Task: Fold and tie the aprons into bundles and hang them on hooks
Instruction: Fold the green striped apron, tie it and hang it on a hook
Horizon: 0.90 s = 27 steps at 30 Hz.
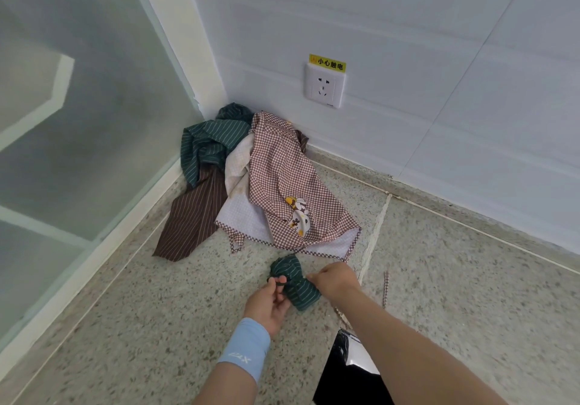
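A small rolled bundle of green striped apron [293,282] lies on the speckled stone counter [157,326]. My left hand [268,302] pinches a dark strap at the bundle's left side. From the right, my right hand [334,280] grips the bundle, its fingertips hidden behind the cloth. In the corner behind lies a heap of aprons: a brown checked one with a cartoon patch [288,191] on top, a green striped one [207,144] and a brown striped one [194,216] beneath.
A white tiled wall with a power socket [324,86] and a yellow warning label stands behind the heap. A frosted glass panel [78,106] closes the left side. A loose checked strap [385,288] lies to the right. A black and white object [348,370] sits at the counter's near edge.
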Available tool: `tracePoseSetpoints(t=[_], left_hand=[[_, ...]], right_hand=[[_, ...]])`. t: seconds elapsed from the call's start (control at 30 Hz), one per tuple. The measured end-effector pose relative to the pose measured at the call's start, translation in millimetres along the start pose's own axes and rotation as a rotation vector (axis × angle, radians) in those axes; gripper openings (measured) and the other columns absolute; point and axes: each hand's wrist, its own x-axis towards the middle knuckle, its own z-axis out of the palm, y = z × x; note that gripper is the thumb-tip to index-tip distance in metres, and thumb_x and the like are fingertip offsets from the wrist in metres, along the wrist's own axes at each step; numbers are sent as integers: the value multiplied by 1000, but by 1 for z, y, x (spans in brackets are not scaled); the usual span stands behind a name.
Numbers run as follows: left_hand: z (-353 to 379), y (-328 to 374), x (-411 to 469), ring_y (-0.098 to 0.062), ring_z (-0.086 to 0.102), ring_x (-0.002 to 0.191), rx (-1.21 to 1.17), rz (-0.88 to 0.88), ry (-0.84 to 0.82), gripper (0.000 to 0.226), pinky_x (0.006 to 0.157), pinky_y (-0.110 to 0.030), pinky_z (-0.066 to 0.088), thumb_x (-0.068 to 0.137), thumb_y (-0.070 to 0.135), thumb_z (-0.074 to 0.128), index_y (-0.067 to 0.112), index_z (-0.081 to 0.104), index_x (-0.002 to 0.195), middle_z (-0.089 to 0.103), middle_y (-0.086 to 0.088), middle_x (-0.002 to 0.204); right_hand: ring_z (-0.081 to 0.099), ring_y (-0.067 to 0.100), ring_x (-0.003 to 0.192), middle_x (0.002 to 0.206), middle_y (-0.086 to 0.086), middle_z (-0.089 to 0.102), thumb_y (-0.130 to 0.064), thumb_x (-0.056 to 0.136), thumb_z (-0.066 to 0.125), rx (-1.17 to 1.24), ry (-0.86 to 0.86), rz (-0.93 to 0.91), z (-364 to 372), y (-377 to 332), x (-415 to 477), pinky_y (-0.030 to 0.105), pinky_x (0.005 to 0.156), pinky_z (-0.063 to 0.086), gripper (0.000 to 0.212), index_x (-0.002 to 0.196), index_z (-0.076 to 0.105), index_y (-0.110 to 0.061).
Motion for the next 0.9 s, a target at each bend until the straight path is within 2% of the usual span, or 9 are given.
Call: tracePoseSetpoints(t=[0.2, 0.3, 0.37, 0.43, 0.57, 0.67, 0.77, 0.83, 0.9], left_hand=[[1, 15, -5, -24, 67, 91, 449, 390, 7, 16, 84, -47, 59, 97, 20, 56, 9, 67, 93, 72, -12, 100], [-1, 17, -11, -23, 69, 96, 420, 377, -52, 21, 81, -39, 59, 100, 27, 51, 14, 63, 111, 70, -9, 108], [-4, 15, -18, -25, 69, 92, 579, 341, -113, 20, 73, -29, 54, 100, 21, 50, 15, 65, 112, 71, -13, 106], [-7, 10, -21, -24, 68, 99, 805, 403, -175, 19, 78, -28, 52, 95, 12, 57, 20, 67, 109, 72, -8, 105], [-6, 14, -40, -10, 62, 99, 694, 433, -164, 35, 83, -25, 52, 86, 3, 69, 17, 54, 114, 63, 1, 111], [3, 31, -58, -21, 62, 111, 631, 432, -249, 48, 98, -44, 52, 78, 13, 77, 25, 52, 116, 60, -2, 122], [25, 54, -83, -25, 66, 108, 536, 421, -354, 41, 92, -44, 56, 90, 7, 68, 20, 52, 126, 65, -7, 121], [46, 72, -107, -26, 66, 108, 486, 419, -464, 32, 84, -40, 57, 96, 5, 59, 19, 55, 125, 66, -9, 120], [69, 87, -133, -26, 64, 111, 546, 478, -556, 29, 90, -41, 55, 100, 8, 52, 16, 56, 127, 66, -11, 122]], right_hand=[[63, 19, 74, 72, -2, 62, -44, 84, 64, -224, -55, -124, -18, -18, -3, 24, 60, 44, 31, 73, 65, -15], [63, 20, 96, 98, 1, 66, -33, 86, 60, -62, -97, -184, -14, -28, -14, 28, 82, 50, 29, 106, 69, -15], [66, 17, 84, 98, 6, 70, -21, 89, 59, 134, -142, -162, -9, -33, -22, 26, 74, 57, 22, 105, 69, -12], [66, 13, 73, 95, 7, 73, -12, 89, 57, 204, -178, -170, -5, -31, -31, 18, 58, 53, 22, 106, 71, -11], [73, 20, 84, 98, 3, 76, -14, 90, 58, 364, -175, -180, -11, -25, -57, 25, 66, 55, 31, 117, 71, -21], [75, 23, 84, 101, 2, 76, -22, 95, 58, 466, -152, -204, -35, -32, -79, 32, 69, 54, 24, 116, 69, -19], [71, 15, 87, 109, -1, 74, -35, 98, 53, 377, -82, -310, -69, -43, -106, 33, 81, 50, 27, 114, 70, -21], [60, 18, 114, 136, 2, 58, -34, 97, 53, 213, 92, -433, -96, -49, -121, 37, 101, 45, 41, 137, 54, -22], [33, 26, 142, 157, 3, 29, -26, 94, 55, 11, 245, -577, -128, -56, -140, 44, 116, 29, 67, 154, 26, -27]])
